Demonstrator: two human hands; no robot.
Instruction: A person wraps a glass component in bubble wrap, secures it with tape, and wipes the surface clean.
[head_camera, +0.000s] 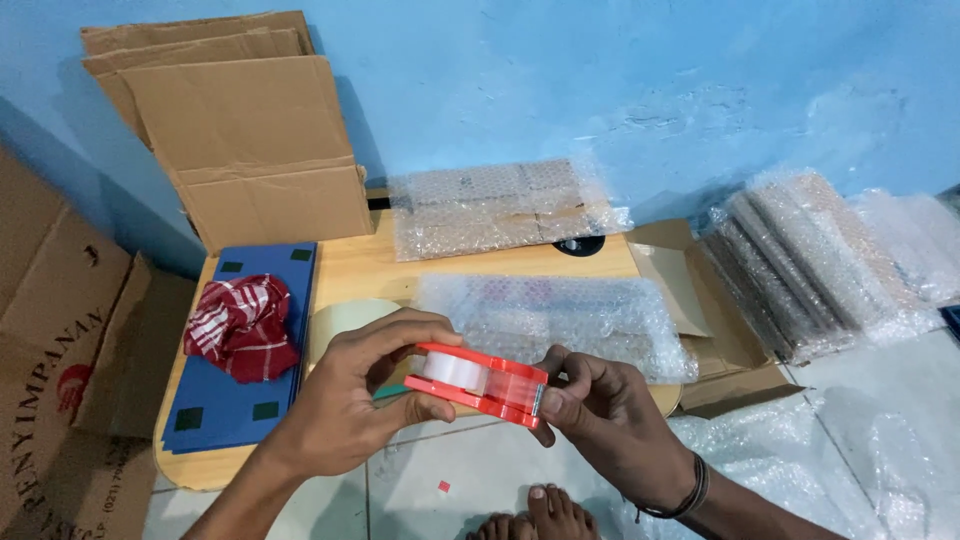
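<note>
Two hands share one object: your left hand (350, 405) and your right hand (600, 425) both hold the red tape dispenser (478, 383) in the air just in front of the low wooden table (365, 268), near the bottom centre of the view. Your left fingers are curled round the rounded end, thumb below and fingertips over the top, with the clear tape roll (450, 370) showing between them. Your right fingers are pinched at the cutter end, at about 3 o'clock from the roll; whether they have the loose tape end or only the dispenser's edge, I cannot tell.

Judging by its look, the dispenser is light, hard plastic, stiff enough to take a firm squeeze on its flat sides. Those sides are the safe hold. The metal toothed blade at the right end looks sharp, so keep your fingertips beside it rather than on it. The tape itself should be thin, sticky and quick to fold onto itself.

At 12 o'clock from the dispenser lies a bubble-wrapped bundle (555, 315) on the table, soft and springy by the look of it. At 9 o'clock a red checked cloth (242, 328) sits on a blue board (240, 410). At 11 o'clock flattened cardboard boxes (245, 140) lean on the blue wall, and at 2 o'clock more wrapped bundles (800, 265) rest on the floor.
</note>
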